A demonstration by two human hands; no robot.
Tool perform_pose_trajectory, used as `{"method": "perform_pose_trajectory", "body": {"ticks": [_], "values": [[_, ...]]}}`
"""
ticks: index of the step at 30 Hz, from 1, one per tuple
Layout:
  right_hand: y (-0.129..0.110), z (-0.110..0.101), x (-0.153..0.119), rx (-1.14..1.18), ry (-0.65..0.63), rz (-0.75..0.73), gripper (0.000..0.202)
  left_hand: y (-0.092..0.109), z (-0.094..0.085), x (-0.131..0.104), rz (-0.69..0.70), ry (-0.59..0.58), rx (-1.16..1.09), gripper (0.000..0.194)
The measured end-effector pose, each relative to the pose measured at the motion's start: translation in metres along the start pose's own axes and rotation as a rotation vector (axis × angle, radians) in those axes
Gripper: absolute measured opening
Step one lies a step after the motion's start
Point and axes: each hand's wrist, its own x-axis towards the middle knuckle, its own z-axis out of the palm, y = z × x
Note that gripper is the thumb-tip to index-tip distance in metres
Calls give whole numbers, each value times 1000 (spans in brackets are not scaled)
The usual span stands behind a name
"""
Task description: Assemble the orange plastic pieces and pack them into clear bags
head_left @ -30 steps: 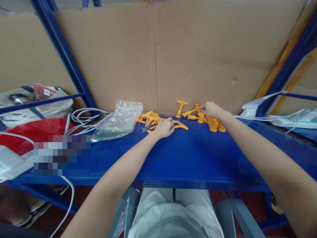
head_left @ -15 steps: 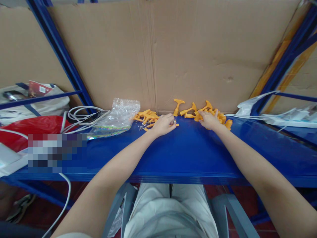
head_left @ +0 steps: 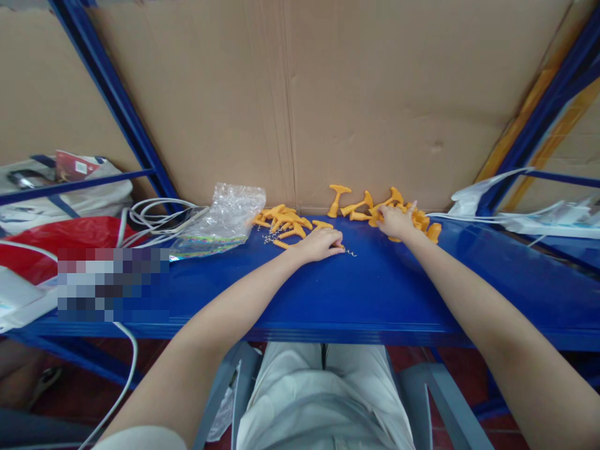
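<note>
My left hand is closed around an orange-handled corkscrew; its thin metal spiral sticks out to the right, just above the blue tabletop. Behind and left of that hand lies a pile of orange corkscrews, some with bare spirals showing. My right hand is down in a heap of orange plastic pieces, its fingers bent onto one at the heap's left side; the fingertips are partly hidden. Between the hands, farther back, an orange T-shaped piece stands upright, with another leaning piece beside it.
A clear plastic bag lies left of the corkscrew pile, near coiled white cables and a red bag. Cardboard walls off the back. Blue posts rise at both sides. A white power strip lies at right.
My left hand has drawn slightly toward me and right from the pile, and a corkscrew's spiral now shows beyond its fingers. The right hand stays at the orange heap.
</note>
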Motion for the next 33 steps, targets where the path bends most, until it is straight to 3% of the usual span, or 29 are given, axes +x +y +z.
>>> {"method": "perform_pose_trajectory", "body": {"ticks": [4,9,14,19,22,26,33], "values": [[-3,-2,-2,2,18,14,23,-1,0,0,9,-27,78,14],[-8,-6,-5,-3,73,-69,20,-1,-6,-4,-134,15,217,27],[-20,-10,-10,40,68,-130,27,-5,-10,-7,-345,-131,190,39],[-29,-4,-12,117,-7,-127,32,-11,-13,-4,-427,-187,129,31],[-30,0,-11,137,-73,-107,26,-12,-14,-5,-433,-135,133,31],[-28,2,-13,140,-50,-109,25,-13,-14,-8,-478,-25,210,37],[-29,-1,-19,33,3,-388,31,-13,-14,-9,-488,46,248,37]]}}
